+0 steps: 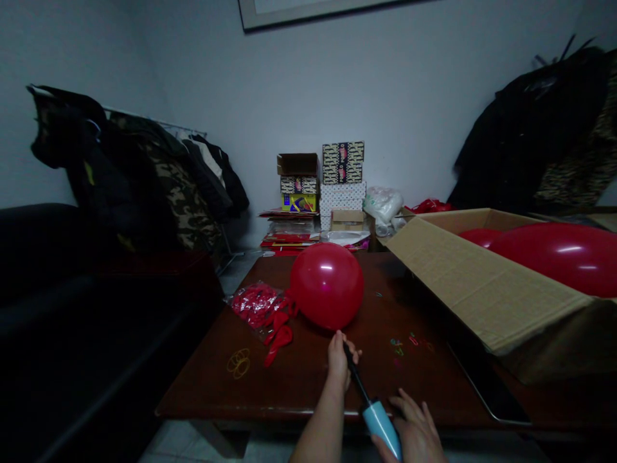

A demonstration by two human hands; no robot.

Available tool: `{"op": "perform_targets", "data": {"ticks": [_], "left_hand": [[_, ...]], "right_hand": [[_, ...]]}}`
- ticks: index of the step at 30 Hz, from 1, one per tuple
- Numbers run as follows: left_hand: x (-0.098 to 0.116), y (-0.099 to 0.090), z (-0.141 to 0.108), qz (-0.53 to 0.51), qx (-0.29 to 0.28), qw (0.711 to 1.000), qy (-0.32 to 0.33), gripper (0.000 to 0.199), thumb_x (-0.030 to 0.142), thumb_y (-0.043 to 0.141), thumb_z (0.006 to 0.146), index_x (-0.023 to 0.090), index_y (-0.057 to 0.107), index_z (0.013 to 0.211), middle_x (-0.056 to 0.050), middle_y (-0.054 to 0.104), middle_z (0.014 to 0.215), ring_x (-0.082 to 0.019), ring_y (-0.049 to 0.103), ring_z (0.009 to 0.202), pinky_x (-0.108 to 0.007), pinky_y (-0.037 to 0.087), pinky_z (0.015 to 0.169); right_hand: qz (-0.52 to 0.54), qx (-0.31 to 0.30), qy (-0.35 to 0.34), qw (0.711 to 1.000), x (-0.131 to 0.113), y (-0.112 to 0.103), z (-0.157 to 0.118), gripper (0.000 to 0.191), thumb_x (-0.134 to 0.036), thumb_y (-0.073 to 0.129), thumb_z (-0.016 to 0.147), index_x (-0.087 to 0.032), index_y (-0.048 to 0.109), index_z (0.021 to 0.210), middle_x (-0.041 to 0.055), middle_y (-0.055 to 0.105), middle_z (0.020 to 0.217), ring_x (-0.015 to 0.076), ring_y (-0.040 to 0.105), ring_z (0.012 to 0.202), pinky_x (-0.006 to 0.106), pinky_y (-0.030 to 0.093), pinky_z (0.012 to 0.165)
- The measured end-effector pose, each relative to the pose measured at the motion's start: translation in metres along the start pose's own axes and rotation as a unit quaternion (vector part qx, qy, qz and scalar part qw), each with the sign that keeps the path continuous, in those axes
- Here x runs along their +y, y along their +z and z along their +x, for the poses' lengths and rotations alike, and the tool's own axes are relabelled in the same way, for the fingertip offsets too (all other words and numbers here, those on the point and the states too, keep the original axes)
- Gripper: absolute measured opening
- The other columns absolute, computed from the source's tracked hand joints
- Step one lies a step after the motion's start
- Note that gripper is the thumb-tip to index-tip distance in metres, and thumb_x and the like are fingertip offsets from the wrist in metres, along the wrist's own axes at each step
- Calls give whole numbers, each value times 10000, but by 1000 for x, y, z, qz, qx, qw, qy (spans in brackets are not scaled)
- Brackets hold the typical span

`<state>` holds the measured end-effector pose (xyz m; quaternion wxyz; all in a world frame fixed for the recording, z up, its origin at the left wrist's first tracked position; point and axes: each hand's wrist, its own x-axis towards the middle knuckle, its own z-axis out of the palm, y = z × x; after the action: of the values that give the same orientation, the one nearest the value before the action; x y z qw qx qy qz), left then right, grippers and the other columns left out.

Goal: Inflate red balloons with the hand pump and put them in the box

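A round, inflated red balloon [326, 286] sits above the table with its neck toward me. My left hand [339, 359] is closed around that neck, where the black nozzle end of a hand pump meets it; the fingers partly hide the joint. The balloon pump [380, 427] has a black shaft and a light blue body. Against the blue body is my right hand [418, 429], its thumb on one side and its loosely spread fingers on the other. Left of the balloon lie uninflated red balloons [279, 335] and a clear bag of red balloons [258, 303].
Yellow rubber bands [238, 364] and small coloured clips [398, 347] lie on the brown table [289, 392]. At right, a cardboard box [482, 276] holds inflated red balloons [563, 254], near a dark flat tablet-like object [491, 386]. A black sofa [96, 347] stands left; stacked boxes [343, 193] stand behind.
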<state>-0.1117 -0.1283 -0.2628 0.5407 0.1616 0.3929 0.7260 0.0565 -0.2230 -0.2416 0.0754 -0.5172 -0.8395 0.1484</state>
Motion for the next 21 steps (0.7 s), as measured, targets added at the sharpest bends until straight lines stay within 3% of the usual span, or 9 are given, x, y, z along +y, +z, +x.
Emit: {"op": "perform_targets", "data": {"ticks": [5,9,17,21], "left_hand": [[-1,0,2,1,5,1000,0,447,627,547,690,215,375,689,102,435,408,-61,346,282,-282,432,502],[-1,1,2,11,9,1000,16,465,647,550,673,213,382,685,100,437,408,-58,343,278,-277,431,496],[-3,-1,-1,16,7,1000,12,443,619,551,685,211,379,667,101,427,388,-62,353,263,-267,414,486],[0,-1,-2,12,8,1000,14,418,596,539,701,211,382,661,100,425,379,-66,350,257,-280,418,497]], "right_hand": [[-1,67,-2,998,-22,-15,30,478,-547,415,796,-162,680,899,127,539,1227,302,340,1267,515,127,1069],[2,77,-8,997,-25,-13,37,465,-530,438,785,-146,673,900,132,554,1195,313,362,1249,525,145,1063],[9,63,-1,998,-10,4,10,513,-596,462,759,-179,662,979,128,562,1203,326,376,1243,556,179,1046],[-12,76,1,997,6,18,-11,439,-602,555,686,-208,685,828,104,599,1161,335,414,1214,559,183,1042]]}}
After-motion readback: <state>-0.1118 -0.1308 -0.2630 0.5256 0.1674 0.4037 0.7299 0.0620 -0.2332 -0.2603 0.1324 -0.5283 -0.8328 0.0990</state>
